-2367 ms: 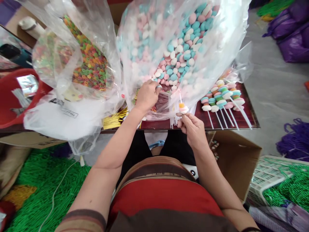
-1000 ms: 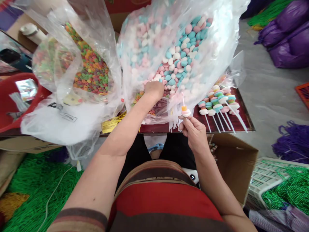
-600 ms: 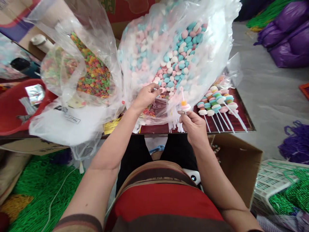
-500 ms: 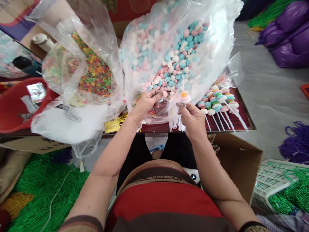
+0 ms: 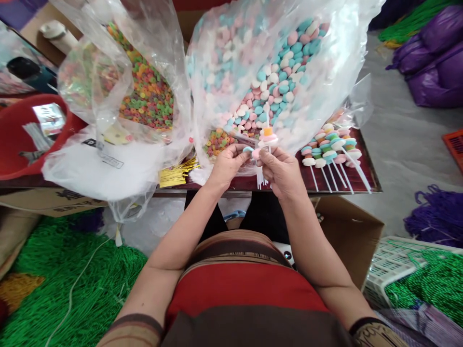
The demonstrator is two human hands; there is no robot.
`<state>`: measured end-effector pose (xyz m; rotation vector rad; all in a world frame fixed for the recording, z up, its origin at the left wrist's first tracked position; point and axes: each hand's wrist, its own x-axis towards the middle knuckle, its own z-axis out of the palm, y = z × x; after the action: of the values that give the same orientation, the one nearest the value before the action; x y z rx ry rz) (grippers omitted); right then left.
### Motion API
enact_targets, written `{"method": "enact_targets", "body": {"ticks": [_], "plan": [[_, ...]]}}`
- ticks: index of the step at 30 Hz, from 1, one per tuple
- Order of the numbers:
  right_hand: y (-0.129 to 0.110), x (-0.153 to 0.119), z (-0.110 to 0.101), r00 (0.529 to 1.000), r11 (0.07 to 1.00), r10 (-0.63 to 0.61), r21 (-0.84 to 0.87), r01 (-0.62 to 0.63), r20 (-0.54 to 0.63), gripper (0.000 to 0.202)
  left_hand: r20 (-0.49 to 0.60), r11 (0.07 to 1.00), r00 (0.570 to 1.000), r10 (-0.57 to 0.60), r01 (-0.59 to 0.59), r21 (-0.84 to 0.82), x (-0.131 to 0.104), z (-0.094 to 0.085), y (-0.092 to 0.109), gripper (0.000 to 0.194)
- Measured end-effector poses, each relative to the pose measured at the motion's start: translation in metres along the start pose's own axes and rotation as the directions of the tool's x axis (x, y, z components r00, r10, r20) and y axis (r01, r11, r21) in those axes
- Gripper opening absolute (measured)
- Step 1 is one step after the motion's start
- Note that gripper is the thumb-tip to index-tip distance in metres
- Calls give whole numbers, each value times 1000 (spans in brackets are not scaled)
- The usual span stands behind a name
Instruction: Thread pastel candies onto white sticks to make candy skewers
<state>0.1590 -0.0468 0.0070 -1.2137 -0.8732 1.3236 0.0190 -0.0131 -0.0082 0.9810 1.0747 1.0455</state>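
Observation:
My left hand (image 5: 228,168) is closed, pinching a light blue marshmallow (image 5: 248,150) at its fingertips. My right hand (image 5: 281,169) grips a white stick threaded with an orange ring candy and pink and white marshmallows (image 5: 268,138); the stick's tip points up. Between the two hands, touching the right fingertips, is a pink marshmallow (image 5: 256,153). Whether the stick passes through it I cannot tell. Behind the hands lies a big clear bag of pink, blue and white marshmallows (image 5: 275,89). Loose white sticks (image 5: 262,178) lie just below my hands.
Finished-looking marshmallow skewers (image 5: 331,147) lie on the dark red table (image 5: 367,168) at right. To the left are a bag of ring candies (image 5: 148,99), yellow ties (image 5: 175,173) and a red basin (image 5: 14,120). An open cardboard box (image 5: 350,236) stands below the table's edge.
My left hand has moved right, bringing its marshmallows up to the stick. My right hand has shifted slightly left, and the hands now meet. The whole view has shifted a little.

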Motion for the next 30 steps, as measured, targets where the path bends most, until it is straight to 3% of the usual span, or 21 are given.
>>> {"method": "enact_targets", "body": {"ticks": [3, 8, 10, 17, 20, 24, 30], "plan": [[4, 2, 6, 1000, 1000, -11, -26, 10, -17, 44, -5, 999, 999, 35, -35, -8, -3, 3, -3, 19], [9, 4, 8, 996, 997, -67, -51, 64, -54, 40, 128, 995, 987, 97, -91, -50, -11, 4, -5, 32], [8, 4, 6, 998, 998, -46, -35, 44, -54, 41, 134, 995, 987, 92, -86, -49, -11, 3, -7, 37], [2, -8, -3, 996, 991, -86, -101, 84, -13, 49, -13, 999, 1000, -5, 6, 43, 2, -8, 4, 26], [1, -22, -9, 999, 990, -44, -136, 44, 1, 46, -85, 996, 996, -28, 35, 80, 6, -15, 8, 15], [4, -45, -15, 996, 967, 34, -254, -11, 84, 37, -115, 999, 993, -38, 38, -2, 8, -18, 2, 13], [11, -59, -21, 992, 901, -31, -426, 82, 126, 32, -95, 986, 991, -97, 83, -144, 8, -15, 0, 23]]}}
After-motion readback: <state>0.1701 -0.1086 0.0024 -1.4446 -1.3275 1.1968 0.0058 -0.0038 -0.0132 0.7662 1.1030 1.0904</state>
